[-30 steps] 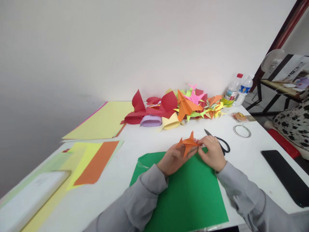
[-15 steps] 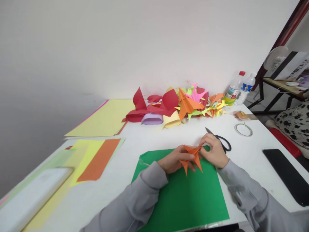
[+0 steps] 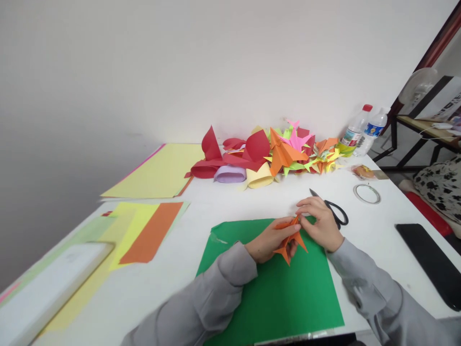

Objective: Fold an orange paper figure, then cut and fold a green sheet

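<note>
Above the green sheet (image 3: 288, 307) at the table's (image 3: 144, 293) front edge, my left hand (image 3: 268, 242) is gripping the orange folded paper (image 3: 298, 241), thumb on top, fingers curling beneath. My right hand (image 3: 322, 228) is pinching its far tip, fingers nearly together. By pulling too hard there I'd be risking a tear; by over-squeezing my left thumb, crushed folds

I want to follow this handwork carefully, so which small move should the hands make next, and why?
Perhaps the right hand should gently press the far tip of the orange paper figure, since that hand is at the tip, while the left hand holds the body over the green sheet.
</note>
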A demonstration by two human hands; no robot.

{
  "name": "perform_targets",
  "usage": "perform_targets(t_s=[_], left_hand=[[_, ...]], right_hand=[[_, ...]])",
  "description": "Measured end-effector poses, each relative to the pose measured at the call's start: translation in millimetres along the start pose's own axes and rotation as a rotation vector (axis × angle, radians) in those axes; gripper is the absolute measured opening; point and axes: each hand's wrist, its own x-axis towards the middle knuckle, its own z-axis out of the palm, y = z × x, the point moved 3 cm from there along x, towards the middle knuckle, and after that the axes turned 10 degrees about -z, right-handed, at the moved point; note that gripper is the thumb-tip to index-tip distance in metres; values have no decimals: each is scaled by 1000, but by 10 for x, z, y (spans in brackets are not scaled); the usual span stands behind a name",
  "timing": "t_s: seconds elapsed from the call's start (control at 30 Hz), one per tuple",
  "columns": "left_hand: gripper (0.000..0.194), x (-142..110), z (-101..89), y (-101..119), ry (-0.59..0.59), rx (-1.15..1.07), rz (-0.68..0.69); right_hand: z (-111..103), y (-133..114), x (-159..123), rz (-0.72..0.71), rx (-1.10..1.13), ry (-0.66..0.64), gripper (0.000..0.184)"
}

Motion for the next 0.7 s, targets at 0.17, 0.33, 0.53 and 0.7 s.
perform_targets(t_s=[0.17,0.33,0.53,0.7], left_hand=[[32,5,-24,1,22,32,8],[32,5,-30,32,62,-29,64],[34,23,-127,97,218,-136,158],[31,32,-182,115,255,-256,175]], right_hand=[[-15,6,2,-18,-27,19,17],[-35,3,-6,32,-3,52,20],[-43,3,10,139,205,18,11],[-1,-22,21,173,345,-79,9]])
